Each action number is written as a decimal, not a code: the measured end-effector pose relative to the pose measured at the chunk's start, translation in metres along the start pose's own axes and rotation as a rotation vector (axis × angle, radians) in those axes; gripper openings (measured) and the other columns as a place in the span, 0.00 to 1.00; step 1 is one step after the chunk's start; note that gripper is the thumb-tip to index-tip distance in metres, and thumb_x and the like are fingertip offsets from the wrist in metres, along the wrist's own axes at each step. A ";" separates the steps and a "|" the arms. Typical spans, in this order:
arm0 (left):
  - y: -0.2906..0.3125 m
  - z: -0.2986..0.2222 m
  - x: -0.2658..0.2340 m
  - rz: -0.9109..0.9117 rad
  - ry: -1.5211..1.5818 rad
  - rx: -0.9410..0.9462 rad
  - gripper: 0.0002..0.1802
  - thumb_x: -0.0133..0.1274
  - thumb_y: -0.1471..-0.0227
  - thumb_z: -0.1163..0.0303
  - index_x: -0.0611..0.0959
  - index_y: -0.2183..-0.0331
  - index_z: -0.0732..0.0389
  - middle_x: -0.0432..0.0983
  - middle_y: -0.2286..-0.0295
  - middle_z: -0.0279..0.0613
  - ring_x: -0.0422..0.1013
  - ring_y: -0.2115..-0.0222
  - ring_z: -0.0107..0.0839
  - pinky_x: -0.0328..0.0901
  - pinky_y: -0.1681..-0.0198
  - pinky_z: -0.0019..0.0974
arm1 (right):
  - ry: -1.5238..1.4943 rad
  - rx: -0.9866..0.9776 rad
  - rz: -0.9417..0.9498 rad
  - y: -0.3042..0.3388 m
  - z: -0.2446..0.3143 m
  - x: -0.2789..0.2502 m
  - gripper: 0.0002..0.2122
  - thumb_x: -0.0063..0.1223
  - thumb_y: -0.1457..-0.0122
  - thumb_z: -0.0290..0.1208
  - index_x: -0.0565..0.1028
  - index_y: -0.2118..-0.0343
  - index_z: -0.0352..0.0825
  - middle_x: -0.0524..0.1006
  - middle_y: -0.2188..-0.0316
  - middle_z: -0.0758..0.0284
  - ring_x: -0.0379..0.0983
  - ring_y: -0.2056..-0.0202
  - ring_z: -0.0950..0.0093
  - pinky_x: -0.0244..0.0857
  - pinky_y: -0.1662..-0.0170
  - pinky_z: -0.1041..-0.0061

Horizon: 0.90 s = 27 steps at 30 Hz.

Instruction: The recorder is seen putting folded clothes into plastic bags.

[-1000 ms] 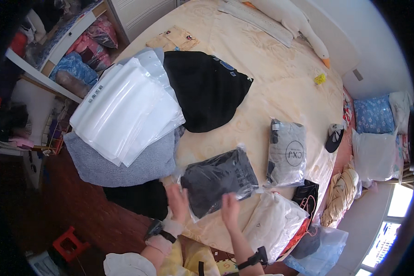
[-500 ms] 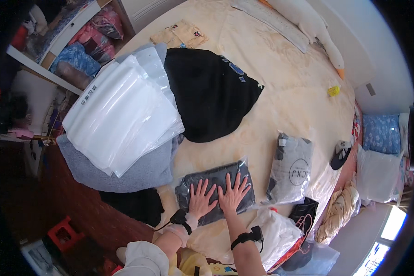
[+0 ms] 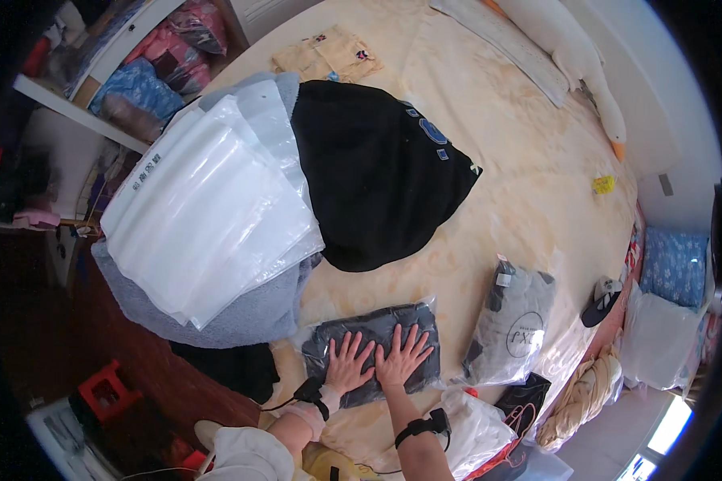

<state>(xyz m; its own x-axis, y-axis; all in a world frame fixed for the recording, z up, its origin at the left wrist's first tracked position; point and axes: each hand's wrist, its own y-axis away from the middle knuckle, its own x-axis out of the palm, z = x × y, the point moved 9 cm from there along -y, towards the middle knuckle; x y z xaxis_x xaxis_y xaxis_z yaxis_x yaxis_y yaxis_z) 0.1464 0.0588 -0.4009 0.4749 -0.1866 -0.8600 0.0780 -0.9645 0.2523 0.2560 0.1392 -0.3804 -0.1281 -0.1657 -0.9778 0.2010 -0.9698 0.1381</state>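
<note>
Both my hands lie flat on a dark grey folded garment (image 3: 369, 325) sealed in a clear plastic bag, which rests on the bed near me. My left hand (image 3: 348, 365) has its fingers spread on the left half of the package. Beside it my right hand (image 3: 399, 360) presses on the right half, fingers also apart. Neither hand grasps anything. To the right lies another bagged garment (image 3: 512, 325), grey with a round printed mark on its clear bag.
Left of the package, a stack of white plastic bags (image 3: 208, 208) sits on a grey fleece cloth (image 3: 148, 301). A black garment (image 3: 377, 176) is spread beyond. White plastic (image 3: 473, 433) lies at my right forearm. A red stool (image 3: 107, 391) stands on the floor.
My hands stay flat on the bagged garment and have shifted slightly across it. The whole view has tilted a little, so the surroundings sit somewhat lower in the picture.
</note>
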 end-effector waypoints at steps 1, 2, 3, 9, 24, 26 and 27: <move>-0.001 0.001 0.001 -0.001 -0.001 -0.003 0.40 0.54 0.54 0.46 0.65 0.40 0.42 0.50 0.37 0.46 0.45 0.35 0.49 0.39 0.39 0.68 | -0.001 -0.003 0.001 0.000 0.000 0.002 0.32 0.49 0.48 0.56 0.68 0.41 0.47 0.54 0.35 0.57 0.39 0.33 0.47 0.28 0.37 0.35; -0.002 -0.001 0.000 -0.021 0.010 0.015 0.40 0.54 0.54 0.46 0.66 0.40 0.43 0.50 0.37 0.47 0.45 0.36 0.50 0.37 0.38 0.69 | -0.014 -0.002 -0.021 0.001 -0.002 0.001 0.33 0.50 0.49 0.55 0.67 0.41 0.45 0.54 0.35 0.57 0.39 0.33 0.47 0.29 0.37 0.35; -0.001 -0.001 -0.003 -0.042 0.019 0.026 0.40 0.55 0.55 0.46 0.67 0.40 0.44 0.51 0.37 0.48 0.45 0.36 0.51 0.36 0.38 0.69 | -0.029 -0.007 -0.040 0.001 -0.001 0.002 0.33 0.51 0.50 0.53 0.67 0.40 0.43 0.54 0.35 0.58 0.39 0.33 0.47 0.29 0.37 0.35; 0.000 -0.008 -0.020 -0.015 0.025 0.028 0.39 0.52 0.51 0.46 0.64 0.38 0.42 0.50 0.36 0.45 0.46 0.35 0.47 0.40 0.38 0.66 | -0.011 -0.019 -0.093 0.002 -0.002 0.001 0.36 0.55 0.53 0.49 0.64 0.40 0.39 0.53 0.34 0.58 0.40 0.33 0.48 0.30 0.36 0.37; 0.023 0.011 -0.070 0.062 -0.033 0.163 0.41 0.50 0.47 0.48 0.60 0.37 0.54 0.48 0.36 0.47 0.44 0.35 0.47 0.44 0.36 0.55 | 0.002 -0.011 -0.137 0.007 -0.001 -0.012 0.37 0.53 0.54 0.44 0.62 0.38 0.39 0.53 0.34 0.59 0.39 0.32 0.51 0.29 0.35 0.40; 0.023 0.033 -0.049 0.051 -0.044 0.223 0.42 0.49 0.46 0.44 0.61 0.38 0.57 0.49 0.36 0.49 0.45 0.35 0.50 0.44 0.36 0.58 | -0.001 -0.001 -0.133 0.004 0.004 -0.012 0.37 0.53 0.54 0.45 0.62 0.38 0.40 0.52 0.33 0.60 0.39 0.32 0.51 0.29 0.34 0.41; 0.020 0.034 -0.045 0.035 -0.099 0.227 0.42 0.49 0.47 0.43 0.61 0.38 0.56 0.49 0.36 0.49 0.44 0.35 0.51 0.43 0.36 0.58 | -0.010 -0.006 -0.127 0.004 0.004 -0.011 0.37 0.53 0.54 0.45 0.62 0.38 0.41 0.52 0.33 0.60 0.39 0.32 0.52 0.28 0.34 0.41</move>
<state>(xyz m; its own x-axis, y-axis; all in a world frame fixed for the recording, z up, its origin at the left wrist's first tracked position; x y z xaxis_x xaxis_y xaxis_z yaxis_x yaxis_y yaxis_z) 0.0963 0.0412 -0.3721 0.3849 -0.2272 -0.8946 -0.1413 -0.9723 0.1862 0.2539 0.1367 -0.3681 -0.1627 -0.0433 -0.9857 0.1886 -0.9820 0.0120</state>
